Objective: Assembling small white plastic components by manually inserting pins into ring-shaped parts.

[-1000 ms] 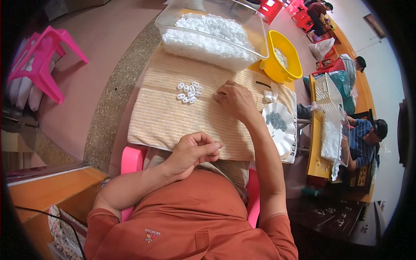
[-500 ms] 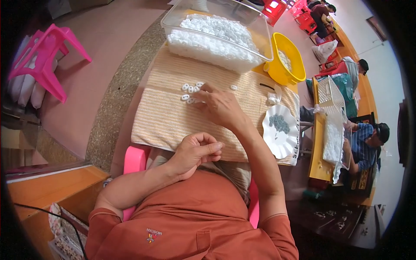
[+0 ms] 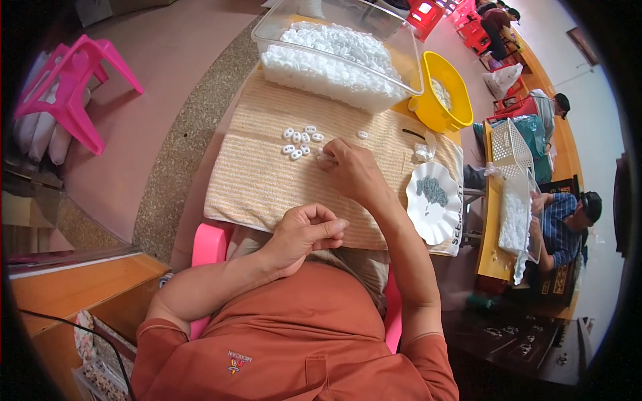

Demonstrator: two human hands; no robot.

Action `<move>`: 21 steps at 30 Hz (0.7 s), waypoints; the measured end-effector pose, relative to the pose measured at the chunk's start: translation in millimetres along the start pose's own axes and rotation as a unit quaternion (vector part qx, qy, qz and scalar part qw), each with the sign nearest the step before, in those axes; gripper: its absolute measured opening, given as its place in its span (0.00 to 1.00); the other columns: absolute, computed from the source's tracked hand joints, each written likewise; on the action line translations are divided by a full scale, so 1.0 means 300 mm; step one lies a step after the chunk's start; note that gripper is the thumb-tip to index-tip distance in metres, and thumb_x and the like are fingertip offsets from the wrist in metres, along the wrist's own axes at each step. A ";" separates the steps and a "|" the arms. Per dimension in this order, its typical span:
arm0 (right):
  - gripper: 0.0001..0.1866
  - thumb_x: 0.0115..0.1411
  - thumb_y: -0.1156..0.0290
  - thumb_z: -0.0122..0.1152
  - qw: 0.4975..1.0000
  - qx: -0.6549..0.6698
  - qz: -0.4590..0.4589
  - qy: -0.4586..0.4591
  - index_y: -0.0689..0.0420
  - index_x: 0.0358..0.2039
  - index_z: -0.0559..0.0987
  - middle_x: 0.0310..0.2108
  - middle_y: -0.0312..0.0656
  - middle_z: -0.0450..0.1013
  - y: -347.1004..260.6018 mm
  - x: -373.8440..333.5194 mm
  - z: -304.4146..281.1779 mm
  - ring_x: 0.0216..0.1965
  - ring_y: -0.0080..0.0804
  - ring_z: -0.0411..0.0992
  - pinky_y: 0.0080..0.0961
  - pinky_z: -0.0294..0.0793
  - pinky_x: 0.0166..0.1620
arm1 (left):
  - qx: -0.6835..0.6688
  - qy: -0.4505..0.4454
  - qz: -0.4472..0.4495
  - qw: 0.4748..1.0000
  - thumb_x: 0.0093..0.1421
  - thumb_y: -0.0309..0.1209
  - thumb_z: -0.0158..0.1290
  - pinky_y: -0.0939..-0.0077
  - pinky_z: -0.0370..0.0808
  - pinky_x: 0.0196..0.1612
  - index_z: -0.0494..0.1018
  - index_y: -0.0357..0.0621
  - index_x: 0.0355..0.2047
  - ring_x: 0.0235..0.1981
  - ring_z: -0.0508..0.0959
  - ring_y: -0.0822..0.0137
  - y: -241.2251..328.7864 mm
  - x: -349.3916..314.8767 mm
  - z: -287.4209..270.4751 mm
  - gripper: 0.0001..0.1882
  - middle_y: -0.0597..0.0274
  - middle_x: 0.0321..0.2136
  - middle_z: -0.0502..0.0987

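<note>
Several small white oval pieces with two holes [image 3: 297, 136] lie in a loose group on the striped towel [image 3: 261, 180]. My right hand [image 3: 354, 172] is just right of the group, its fingers closed on one white oval piece [image 3: 322, 156] that shows partly at the fingertips. A single white oval piece [image 3: 362, 135] lies apart, beyond that hand. My left hand [image 3: 306, 234] hovers near the towel's front edge with thumb and forefinger pressed together; whatever is between them is hidden or too small to make out.
A clear bin [image 3: 267, 50] full of white pieces stands at the back, beside a yellow basket [image 3: 461, 100]. A wavy white plate [image 3: 433, 230] with small grey-green bits is at the right. Left is a pink stool [image 3: 63, 110]. Another person [image 3: 565, 217] works at the right.
My right hand has moved right and slightly nearer, away from the group of white pieces, with one piece at its fingertips. The left hand has stayed nearly still.
</note>
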State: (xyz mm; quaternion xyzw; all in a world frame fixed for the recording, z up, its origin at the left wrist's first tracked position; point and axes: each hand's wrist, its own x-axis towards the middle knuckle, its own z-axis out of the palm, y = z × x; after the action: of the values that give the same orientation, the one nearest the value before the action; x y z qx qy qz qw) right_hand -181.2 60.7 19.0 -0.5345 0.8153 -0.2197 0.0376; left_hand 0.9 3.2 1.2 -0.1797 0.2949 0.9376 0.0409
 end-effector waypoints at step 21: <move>0.11 0.55 0.82 0.55 0.989 0.136 0.025 0.049 0.64 0.39 0.79 0.33 0.48 0.75 0.028 -0.130 -0.068 0.35 0.46 0.75 0.30 0.73 0.39 | 0.002 0.012 0.015 1.000 0.61 0.25 0.55 0.78 0.81 0.38 0.72 0.40 0.34 0.31 0.80 0.71 0.008 0.001 0.001 0.03 0.59 0.33 0.79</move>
State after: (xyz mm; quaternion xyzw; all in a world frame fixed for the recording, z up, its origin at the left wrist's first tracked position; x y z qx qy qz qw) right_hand -177.7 104.7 27.4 -0.4925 0.7916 -0.3538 0.0751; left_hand 0.2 1.4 2.5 -0.1863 0.3003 0.9352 0.0233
